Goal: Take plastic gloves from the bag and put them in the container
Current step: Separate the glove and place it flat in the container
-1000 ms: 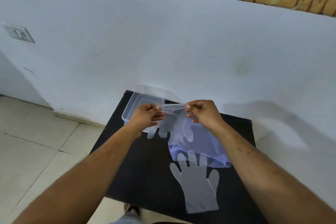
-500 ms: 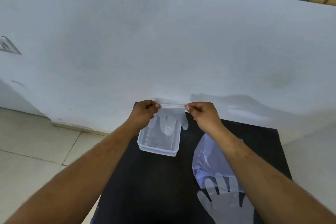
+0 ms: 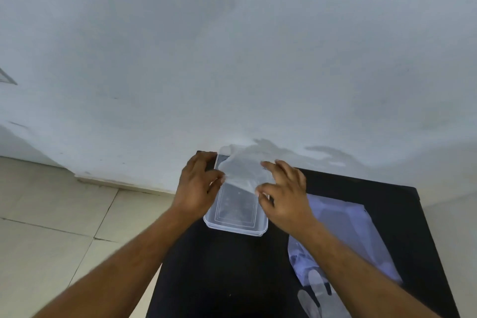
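Observation:
A clear plastic glove (image 3: 242,170) lies draped over the far half of the clear rectangular container (image 3: 236,227), which stands on the black table (image 3: 232,279) by the wall. My left hand (image 3: 198,183) is at the container's left side, its thumb pinching the glove's left edge. My right hand (image 3: 284,193) hovers at the container's right side with fingers spread, thumb and fingertips touching the glove. The plastic bag (image 3: 348,235) lies flat to the right, partly under my right forearm. A second glove (image 3: 312,299) lies flat at the bag's near end.
The white wall (image 3: 232,59) rises directly behind the table and container. Tiled floor (image 3: 64,227) lies to the left, below the table's left edge. The table's right edge runs near the bag.
Both hands have lowered the stretched glove from above the container onto it. My right hand's pinch has loosened and its fingers have spread. The view has tilted down slightly.

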